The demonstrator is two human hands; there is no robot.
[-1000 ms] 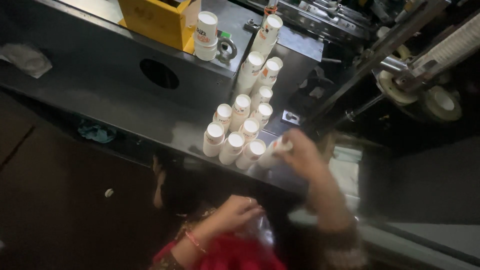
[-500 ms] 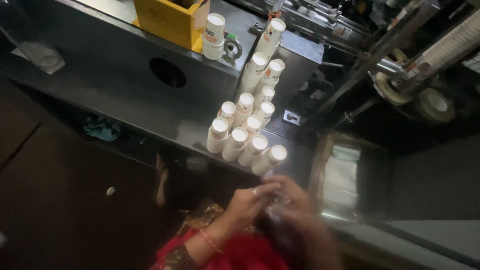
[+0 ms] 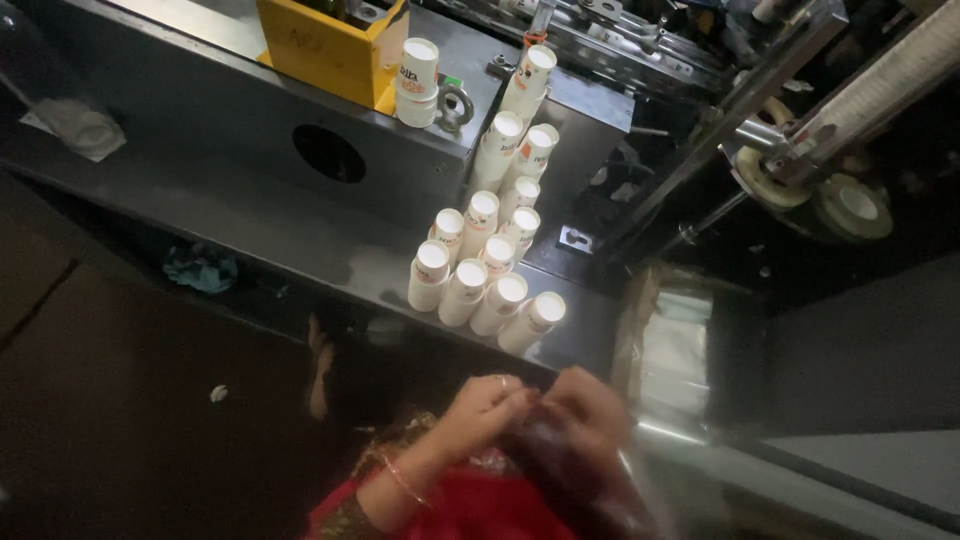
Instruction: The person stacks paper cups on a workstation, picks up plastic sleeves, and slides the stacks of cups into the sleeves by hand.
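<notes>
Both hands meet low in the frame, left hand (image 3: 487, 400) and right hand (image 3: 590, 408) pinched together on a clear plastic bag (image 3: 640, 480), just below the tabletop (image 3: 250, 215). Stacked paper cups (image 3: 487, 290) lie near its edge; a careless bump could roll them off.

Dim, shadowed scene — light glares off the white cup stacks (image 3: 487, 262); hands (image 3: 540, 415) motion-blurred.

In front of me a dark metal bench (image 3: 250, 215) runs from the upper left toward the frame's centre. Stacks of white paper cups (image 3: 487, 278) stand clustered at its right end, and a crumpled cloth (image 3: 75, 127) lies at far left.
</notes>
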